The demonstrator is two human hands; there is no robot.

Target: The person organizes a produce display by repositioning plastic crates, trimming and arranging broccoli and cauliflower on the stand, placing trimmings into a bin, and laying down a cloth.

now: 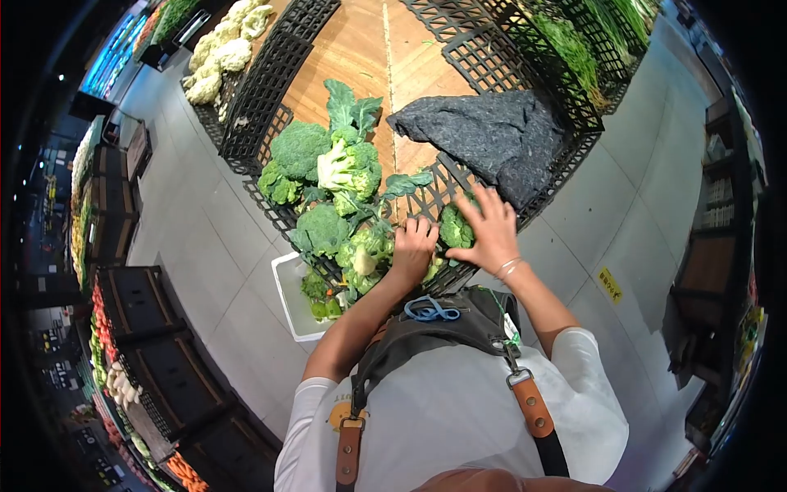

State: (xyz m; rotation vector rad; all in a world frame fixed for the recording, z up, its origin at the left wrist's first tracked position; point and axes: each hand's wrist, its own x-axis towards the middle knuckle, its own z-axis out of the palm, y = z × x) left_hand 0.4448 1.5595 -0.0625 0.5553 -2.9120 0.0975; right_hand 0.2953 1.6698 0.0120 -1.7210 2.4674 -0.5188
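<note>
Several broccoli heads (pixel 300 151) with leaves lie piled at the near left of a display with black plastic grid edges. My left hand (pixel 415 246) rests at the right side of the pile, fingers curled down at the near edge; whatever is under its fingertips is hidden. Just right of it, my right hand (pixel 490 231) has its fingers spread over a green broccoli head (pixel 456 226), with the thumb near its lower side. A loose leaf (pixel 407 183) lies beyond my hands. Behind my right hand is a crumpled dark cloth (pixel 492 139).
A black grid divider (pixel 275 70) separates cauliflowers (pixel 229 57) at the left. Leafy greens (pixel 567 57) stand behind another divider at the right. Below the left corner is a white box (pixel 288 299) holding green pieces. A yellow floor sign (pixel 609 284) lies at the right.
</note>
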